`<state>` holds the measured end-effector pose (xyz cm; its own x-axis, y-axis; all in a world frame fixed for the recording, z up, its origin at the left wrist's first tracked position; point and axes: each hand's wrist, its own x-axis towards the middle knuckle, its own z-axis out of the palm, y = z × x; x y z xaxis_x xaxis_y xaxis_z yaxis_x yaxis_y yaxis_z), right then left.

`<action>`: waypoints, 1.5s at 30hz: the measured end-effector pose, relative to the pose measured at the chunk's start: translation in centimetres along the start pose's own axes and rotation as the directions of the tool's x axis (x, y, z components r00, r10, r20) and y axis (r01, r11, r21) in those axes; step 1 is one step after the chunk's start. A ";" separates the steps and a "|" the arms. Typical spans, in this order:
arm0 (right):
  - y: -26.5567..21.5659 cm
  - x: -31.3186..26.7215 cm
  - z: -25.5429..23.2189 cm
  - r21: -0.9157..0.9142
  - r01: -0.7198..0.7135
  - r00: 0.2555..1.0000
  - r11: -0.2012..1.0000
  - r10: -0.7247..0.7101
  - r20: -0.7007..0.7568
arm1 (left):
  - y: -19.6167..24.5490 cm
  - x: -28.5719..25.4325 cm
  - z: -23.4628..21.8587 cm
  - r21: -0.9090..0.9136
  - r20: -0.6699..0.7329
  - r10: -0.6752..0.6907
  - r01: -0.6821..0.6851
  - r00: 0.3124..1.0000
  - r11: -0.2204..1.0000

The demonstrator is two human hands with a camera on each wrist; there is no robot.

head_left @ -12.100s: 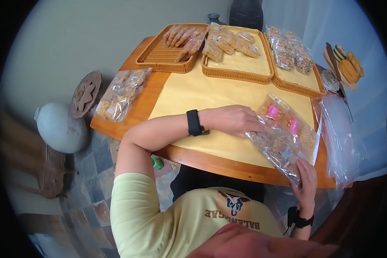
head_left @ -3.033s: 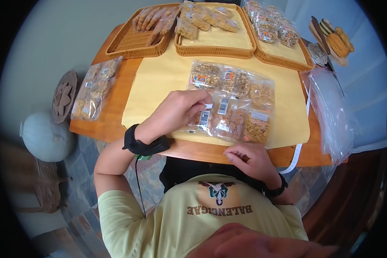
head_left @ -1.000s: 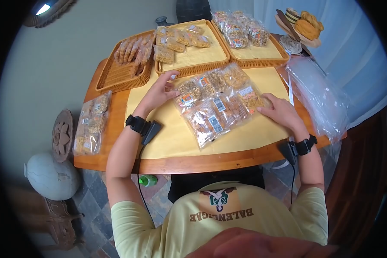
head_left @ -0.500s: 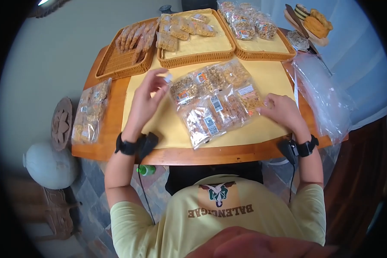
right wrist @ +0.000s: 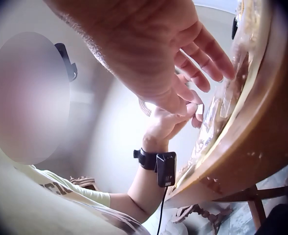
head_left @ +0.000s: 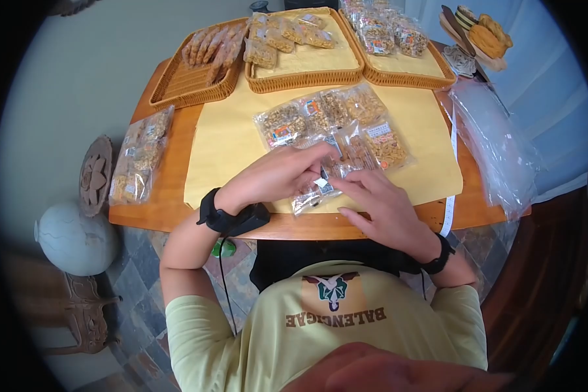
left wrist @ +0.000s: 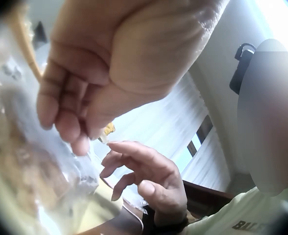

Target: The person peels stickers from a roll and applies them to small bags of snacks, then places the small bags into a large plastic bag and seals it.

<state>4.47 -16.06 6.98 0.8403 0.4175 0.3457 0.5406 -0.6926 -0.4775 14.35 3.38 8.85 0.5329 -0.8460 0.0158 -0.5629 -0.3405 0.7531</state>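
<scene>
A large clear bag (head_left: 398, 157) of several packaged snacks lies flat on the yellow sheet. My left hand (head_left: 264, 179) is over its front left part and pinches a small white sticker (head_left: 321, 183) between thumb and fingers. From the right, my right hand (head_left: 387, 208) reaches in, its index fingertip right at the sticker and its other fingers loosely spread. In the right wrist view the sticker (right wrist: 199, 108) shows at the left fingertips, close to the right thumb. Labels with barcodes show on the packs, partly hidden by the left hand.
Three wicker trays of packaged snacks stand at the back: left tray (head_left: 196, 95), middle tray (head_left: 307, 80), right tray (head_left: 411, 80). Another filled bag (head_left: 140, 157) lies at the left edge. Clear empty bags (head_left: 493, 147) and a white strip (head_left: 448, 215) are at the right.
The large bag was gripped at its edge 12 seconds ago and lies flat now. In the last half second both hands moved together over its front, the left carrying the white sticker; the right left the bag's edge.
</scene>
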 end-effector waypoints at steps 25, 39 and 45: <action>-0.5 0.3 2.2 -0.176 -0.033 0.998 0.984 0.043 0.053 | 0.0 1.1 1.4 0.685 -0.169 0.020 0.103 0.985 0.721; 6.0 -2.5 -6.2 -0.125 -0.284 0.930 0.951 0.241 -0.279 | -6.7 0.7 -3.0 -0.202 -0.454 -0.223 0.144 0.863 0.969; 17.2 -2.0 -14.9 -0.112 -0.623 0.767 0.774 0.577 -0.279 | -8.9 0.8 -3.9 -0.375 -0.456 -0.298 0.123 0.838 0.919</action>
<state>11.52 -37.57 10.09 0.9456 -0.2439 0.2151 -0.1098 -0.8621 -0.4946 22.28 7.31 4.74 0.9030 -0.4204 0.0888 -0.2149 -0.2631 0.9405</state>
